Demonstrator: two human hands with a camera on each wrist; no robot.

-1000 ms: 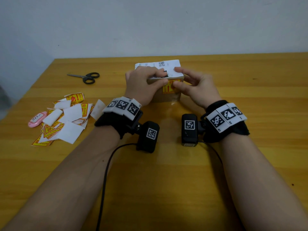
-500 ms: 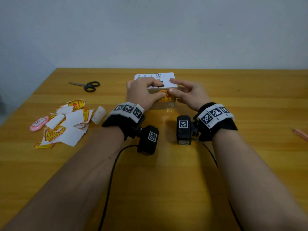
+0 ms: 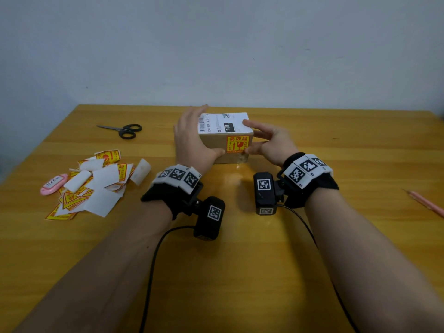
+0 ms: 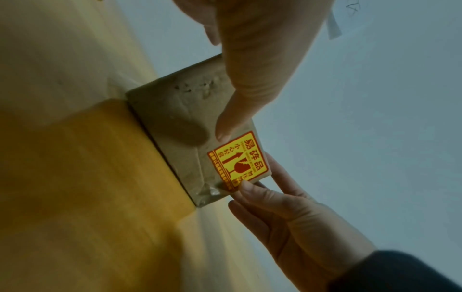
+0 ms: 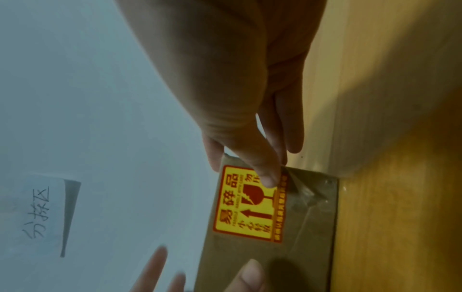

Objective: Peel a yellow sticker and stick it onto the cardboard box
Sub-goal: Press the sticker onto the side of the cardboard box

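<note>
A small cardboard box (image 3: 213, 146) with a white shipping label on top stands at the table's middle. A yellow and red sticker (image 3: 237, 144) lies flat on its near face, towards the right. My left hand (image 3: 192, 140) lies along the box's left side with straight fingers, its thumb (image 4: 223, 130) on the near face beside the sticker (image 4: 237, 162). My right hand (image 3: 266, 140) is at the right side, with fingertips on the top right corner. Its thumb (image 5: 268, 177) presses the sticker's (image 5: 247, 203) lower right corner.
Black scissors (image 3: 125, 131) lie at the back left. A pile of yellow stickers and white backing papers (image 3: 96, 186) sits at the left beside a pink tag (image 3: 54, 187). A pink pencil (image 3: 425, 204) lies at the right edge. A handwritten note (image 5: 42, 213) hangs on the wall.
Both hands have slid off the box's top and near face to its sides, uncovering the whole sticker. The head view has tilted up.
</note>
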